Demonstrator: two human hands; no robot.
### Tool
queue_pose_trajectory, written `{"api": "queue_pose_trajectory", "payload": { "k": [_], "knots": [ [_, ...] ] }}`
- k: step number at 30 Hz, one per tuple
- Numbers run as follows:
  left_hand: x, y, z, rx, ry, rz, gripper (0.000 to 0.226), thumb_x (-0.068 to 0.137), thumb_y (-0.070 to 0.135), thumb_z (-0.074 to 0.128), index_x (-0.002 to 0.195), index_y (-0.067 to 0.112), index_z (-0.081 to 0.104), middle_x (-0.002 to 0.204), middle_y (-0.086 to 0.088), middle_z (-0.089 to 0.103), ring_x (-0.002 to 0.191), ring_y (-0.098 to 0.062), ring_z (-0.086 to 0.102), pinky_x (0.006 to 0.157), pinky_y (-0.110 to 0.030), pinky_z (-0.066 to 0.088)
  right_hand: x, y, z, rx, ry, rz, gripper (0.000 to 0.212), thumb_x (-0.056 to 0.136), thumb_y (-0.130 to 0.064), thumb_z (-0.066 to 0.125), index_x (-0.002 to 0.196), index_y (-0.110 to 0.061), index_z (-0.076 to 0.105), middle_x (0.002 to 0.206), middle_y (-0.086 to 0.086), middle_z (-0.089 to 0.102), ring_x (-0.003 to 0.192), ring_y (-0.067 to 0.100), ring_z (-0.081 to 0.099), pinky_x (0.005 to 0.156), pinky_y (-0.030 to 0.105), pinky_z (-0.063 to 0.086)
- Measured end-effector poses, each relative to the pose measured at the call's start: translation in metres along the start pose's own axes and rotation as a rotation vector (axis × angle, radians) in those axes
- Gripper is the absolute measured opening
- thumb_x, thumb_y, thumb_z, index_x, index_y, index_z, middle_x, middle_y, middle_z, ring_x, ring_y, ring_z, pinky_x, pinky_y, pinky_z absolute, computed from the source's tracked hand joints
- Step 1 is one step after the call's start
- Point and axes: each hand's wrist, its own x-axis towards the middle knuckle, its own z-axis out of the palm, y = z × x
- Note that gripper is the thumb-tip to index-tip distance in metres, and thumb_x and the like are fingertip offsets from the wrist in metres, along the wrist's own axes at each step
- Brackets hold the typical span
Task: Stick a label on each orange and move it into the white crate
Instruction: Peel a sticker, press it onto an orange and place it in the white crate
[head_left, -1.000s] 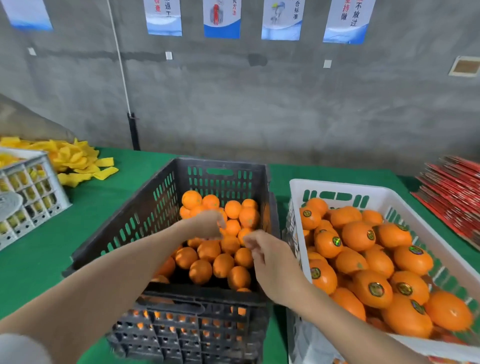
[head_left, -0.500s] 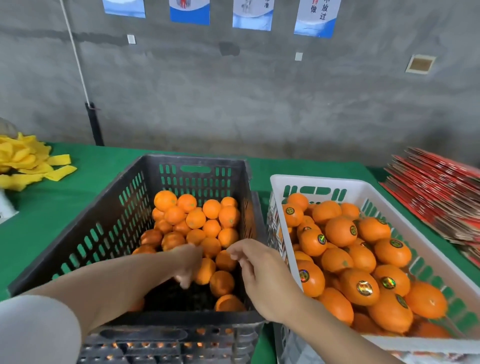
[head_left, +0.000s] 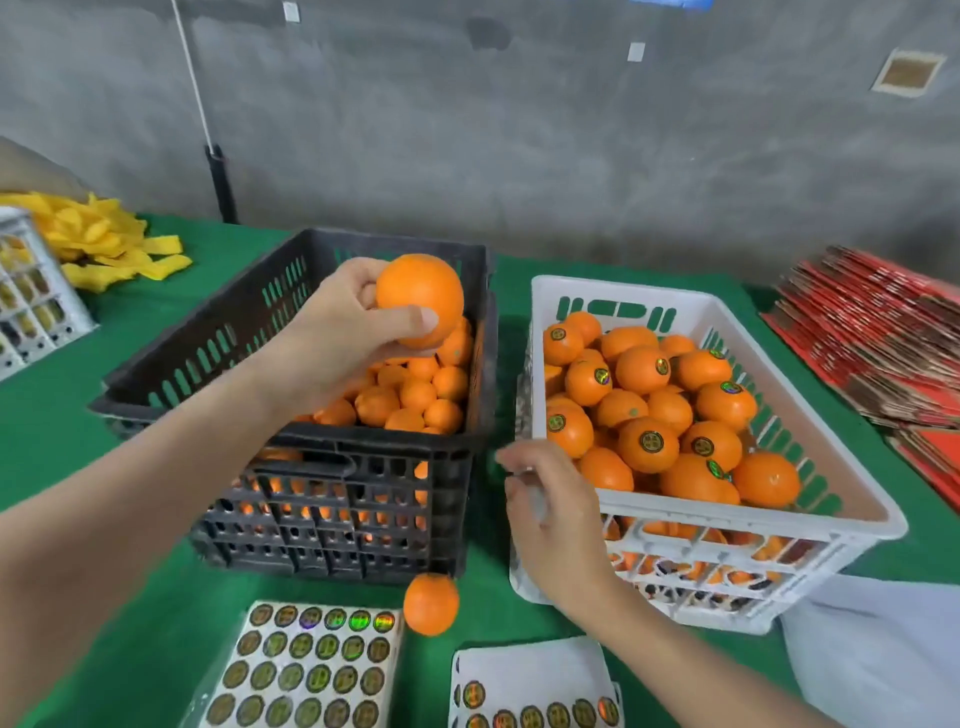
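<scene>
while left hand (head_left: 332, 338) grips orange (head_left: 420, 299) aloft, right hand (head_left: 553, 512) hovers, blurred

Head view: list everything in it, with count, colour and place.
black crate: one, black, centre-left on table
plain oranges: many, orange, in the black crate
white crate: one, white, right of the black crate
labelled oranges: many, orange, in the white crate
loose orange: one, orange, on table before the black crate
sticker sheets: two, white, near edge
yellow strips: pile, yellow, far left
gridded crate: one, white, far-left edge
red cartons: stack, red, far right
left hand: one, grips held orange above black crate
right hand: one, between the crates, blurred
</scene>
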Motion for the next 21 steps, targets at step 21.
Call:
{"api": "queue_pose_trajectory", "payload": {
  "k": [21],
  "knots": [
    [-0.139,-0.142,0.067,-0.036,-0.181,-0.8,0.087,0.042,0.054,0.074,0.119,0.018,0.053,0.124,-0.009,0.061,0.119,-0.024,0.053,0.112,-0.041,0.031,-0.093,0.069,0.003,-0.185,-0.694,0.402,0.016,0.092,-0.013,0.05,0.1,-0.013,0.064,0.105,0.003,0.067,0.099,0.016,0.061,0.083,0.02,0.044]
  ]
}}
